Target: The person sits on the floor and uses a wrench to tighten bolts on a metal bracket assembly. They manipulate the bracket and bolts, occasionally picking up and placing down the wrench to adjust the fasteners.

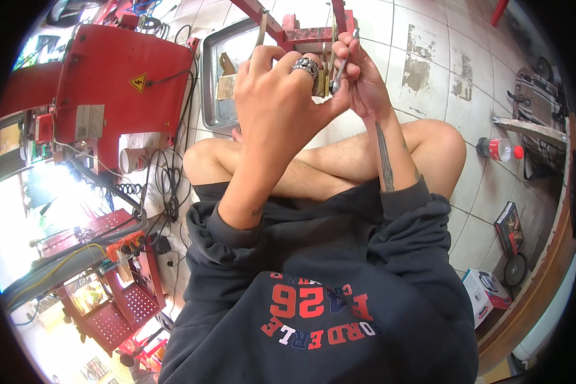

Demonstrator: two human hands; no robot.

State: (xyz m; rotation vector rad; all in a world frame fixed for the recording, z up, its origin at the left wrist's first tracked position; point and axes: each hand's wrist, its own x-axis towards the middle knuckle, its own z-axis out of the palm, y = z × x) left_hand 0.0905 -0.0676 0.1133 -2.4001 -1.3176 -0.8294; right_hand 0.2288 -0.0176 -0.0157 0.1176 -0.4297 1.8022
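A slim, silver-grey wrench [343, 68] is held aslant in the closed fingers of the right hand [368, 82], beside a brownish metal block [322, 84]. The left hand [278, 96] is arched over the block, knuckles up; whether anything is gripped there cannot be told.

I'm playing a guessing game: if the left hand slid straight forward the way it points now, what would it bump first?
Probably the left hand would bump the red metal frame just beyond its knuckles, though one picture can't show the depth clearly.
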